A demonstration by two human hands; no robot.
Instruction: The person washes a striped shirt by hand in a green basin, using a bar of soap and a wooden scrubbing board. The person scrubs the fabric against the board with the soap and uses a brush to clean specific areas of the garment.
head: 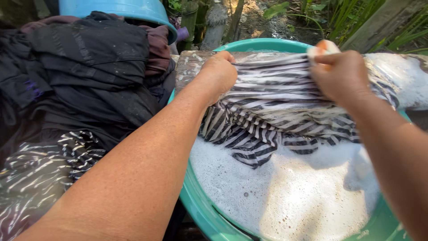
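Note:
A wet black-and-white striped garment [272, 102] lies stretched over a wooden board [189, 64] that spans a teal wash basin [200, 209]. My left hand [218, 73] presses and grips the cloth at its left end on the board. My right hand [341, 76] holds an orange-and-white bar of soap [323, 47] against the cloth's upper right part. The lower part of the garment hangs down into white suds [290, 192] that fill the basin.
A heap of dark clothes [84, 67] lies at the left, with a dark patterned cloth [40, 174] below it. A blue tub [120, 10] stands behind the heap. Wooden posts, wet ground and green plants are beyond the basin.

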